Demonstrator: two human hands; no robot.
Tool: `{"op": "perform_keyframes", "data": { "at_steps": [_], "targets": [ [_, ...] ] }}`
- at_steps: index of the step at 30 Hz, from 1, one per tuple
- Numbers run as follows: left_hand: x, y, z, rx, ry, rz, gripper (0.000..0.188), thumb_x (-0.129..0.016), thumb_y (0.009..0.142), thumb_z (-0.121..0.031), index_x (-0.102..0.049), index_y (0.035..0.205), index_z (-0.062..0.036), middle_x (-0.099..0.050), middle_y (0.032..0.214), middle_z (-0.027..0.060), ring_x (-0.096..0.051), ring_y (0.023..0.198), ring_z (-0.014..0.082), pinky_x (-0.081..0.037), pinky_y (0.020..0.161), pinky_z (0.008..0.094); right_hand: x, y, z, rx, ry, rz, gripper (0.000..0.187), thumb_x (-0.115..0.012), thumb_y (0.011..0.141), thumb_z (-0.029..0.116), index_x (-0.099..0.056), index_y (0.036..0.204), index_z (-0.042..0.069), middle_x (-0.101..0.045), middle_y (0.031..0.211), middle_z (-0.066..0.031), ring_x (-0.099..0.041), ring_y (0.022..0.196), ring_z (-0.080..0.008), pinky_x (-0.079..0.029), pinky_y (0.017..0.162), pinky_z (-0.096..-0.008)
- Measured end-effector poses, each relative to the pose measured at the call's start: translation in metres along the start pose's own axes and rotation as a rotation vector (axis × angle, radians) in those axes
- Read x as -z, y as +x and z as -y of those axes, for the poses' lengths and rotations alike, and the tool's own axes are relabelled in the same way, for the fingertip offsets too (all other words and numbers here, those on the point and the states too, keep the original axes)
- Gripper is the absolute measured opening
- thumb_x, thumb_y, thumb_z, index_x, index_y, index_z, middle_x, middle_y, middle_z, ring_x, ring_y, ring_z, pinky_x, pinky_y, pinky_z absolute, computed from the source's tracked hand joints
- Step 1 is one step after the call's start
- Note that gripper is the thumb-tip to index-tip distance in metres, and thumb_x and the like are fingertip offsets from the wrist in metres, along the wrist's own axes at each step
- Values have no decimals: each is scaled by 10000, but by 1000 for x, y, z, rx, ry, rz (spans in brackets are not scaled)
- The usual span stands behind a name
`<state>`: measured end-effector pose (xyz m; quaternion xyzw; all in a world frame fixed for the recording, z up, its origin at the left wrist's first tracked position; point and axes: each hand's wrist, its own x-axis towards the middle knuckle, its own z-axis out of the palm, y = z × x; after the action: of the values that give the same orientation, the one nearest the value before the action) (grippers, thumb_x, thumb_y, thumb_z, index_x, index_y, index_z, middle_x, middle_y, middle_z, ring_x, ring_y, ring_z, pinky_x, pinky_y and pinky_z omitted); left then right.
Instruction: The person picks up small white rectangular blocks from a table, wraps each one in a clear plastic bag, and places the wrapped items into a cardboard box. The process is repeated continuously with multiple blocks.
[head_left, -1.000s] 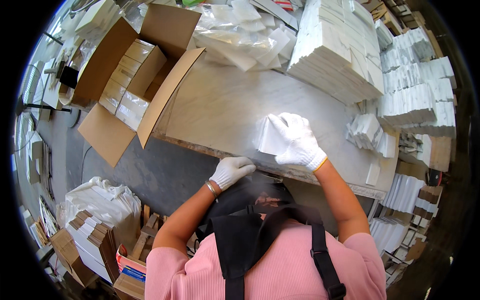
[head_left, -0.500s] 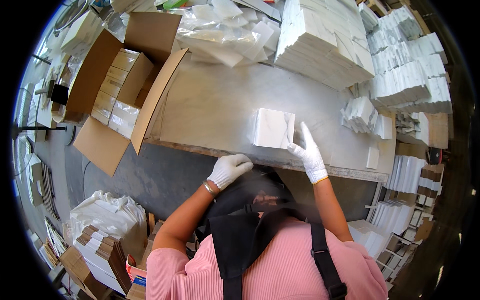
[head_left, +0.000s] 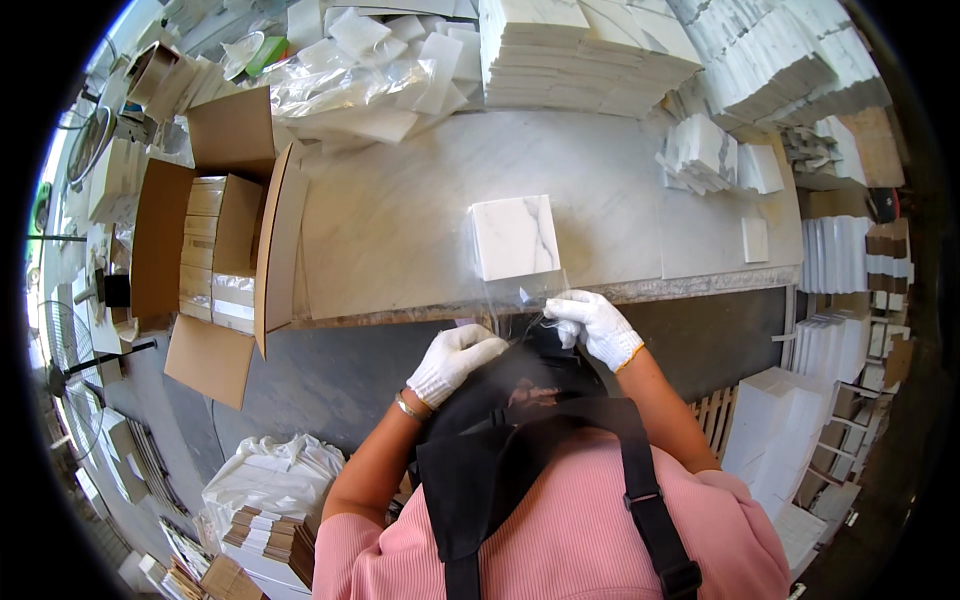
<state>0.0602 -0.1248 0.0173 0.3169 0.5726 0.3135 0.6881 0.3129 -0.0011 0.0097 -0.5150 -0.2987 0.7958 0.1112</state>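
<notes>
A square white marble tile stack (head_left: 513, 236) lies on the grey stone worktop (head_left: 400, 230), near its front edge. A clear plastic bag (head_left: 520, 298) hangs from the tile's near side over the table edge. My right hand (head_left: 592, 325), in a white glove, pinches the bag's right edge just below the tile. My left hand (head_left: 455, 360), also gloved, is lower and to the left, fingers curled by the bag's lower left edge; whether it grips the film is unclear.
An open cardboard box (head_left: 215, 250) holding wrapped tile packs stands at the table's left end. Loose clear bags (head_left: 350, 90) lie at the back. Tall stacks of white tiles (head_left: 580, 50) fill the back and right; smaller piles (head_left: 705, 150) sit right.
The tile stack, held up by my right hand a second ago, now lies flat on the worktop. My right hand has dropped to the table edge and taken the clear bag.
</notes>
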Motion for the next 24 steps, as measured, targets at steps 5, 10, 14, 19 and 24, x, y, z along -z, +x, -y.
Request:
{"op": "perform_keyframes", "data": {
  "at_steps": [5, 10, 14, 19, 24],
  "targets": [
    [-7, -13, -26, -12, -687, 91, 258, -687, 981, -286, -645, 970, -31, -721, 1051, 157, -694, 967, 287, -557, 895, 394, -9, -12, 15, 40, 391, 241, 241, -647, 1006, 269, -687, 941, 41, -716, 992, -115, -702, 921, -276, -576, 751, -401],
    [-1, 17, -65, -153, -888, 66, 352, -651, 1009, -342, -642, 1221, -61, -649, 1301, 103, -636, 1149, 275, -520, 943, 376, -25, -8, 45, 11, 724, 275, 302, -577, 1043, 322, -678, 1190, 78, -704, 1238, -139, -690, 1110, -325, -584, 863, -458],
    [2, 30, -80, -343, -532, -101, 502, -675, 990, -299, -583, 1418, -55, -614, 1408, 110, -619, 1201, 230, -510, 986, 365, -38, -13, 58, 220, 588, 188, 543, -563, 1052, 342, -466, 1527, 97, -608, 1425, -123, -599, 1280, -280, -526, 989, -453],
    [2, 34, -87, -711, 678, -385, 479, -770, 882, -282, -665, 1310, -92, -637, 1396, 122, -569, 1314, 321, -462, 1067, 436, -50, -25, 72, 417, -14, 38, 604, -615, 1028, 288, -439, 1564, 73, -532, 1520, -94, -550, 1326, -249, -461, 1053, -380],
    [15, 71, -91, -728, 1081, -546, 520, -789, 830, -298, -662, 1309, -139, -641, 1387, 135, -517, 1358, 398, -434, 1083, 501, -49, 3, 75, 905, -1168, -412, 737, -794, 884, 307, -496, 1512, 61, -498, 1535, -144, -519, 1356, -334, -421, 1131, -429]
  ]
}}
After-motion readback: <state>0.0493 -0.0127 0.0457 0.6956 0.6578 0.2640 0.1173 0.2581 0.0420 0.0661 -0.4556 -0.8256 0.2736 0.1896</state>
